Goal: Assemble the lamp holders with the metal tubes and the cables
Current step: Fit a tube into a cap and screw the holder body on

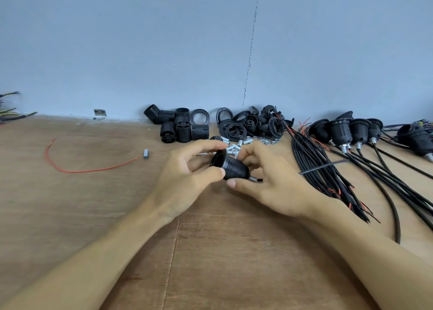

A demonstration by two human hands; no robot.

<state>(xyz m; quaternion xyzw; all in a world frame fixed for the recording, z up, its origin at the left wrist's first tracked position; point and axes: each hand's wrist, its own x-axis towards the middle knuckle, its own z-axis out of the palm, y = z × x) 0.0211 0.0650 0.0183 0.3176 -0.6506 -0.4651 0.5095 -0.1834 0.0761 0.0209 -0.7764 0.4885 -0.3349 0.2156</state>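
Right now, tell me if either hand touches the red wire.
No: the red wire lies apart; the left hand and right hand hold the lamp holder.

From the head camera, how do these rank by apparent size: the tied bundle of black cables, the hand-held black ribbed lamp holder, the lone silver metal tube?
Largest: the tied bundle of black cables.
Middle: the black ribbed lamp holder.
Smallest: the lone silver metal tube, clearly tiny even though it lies slightly farther away.
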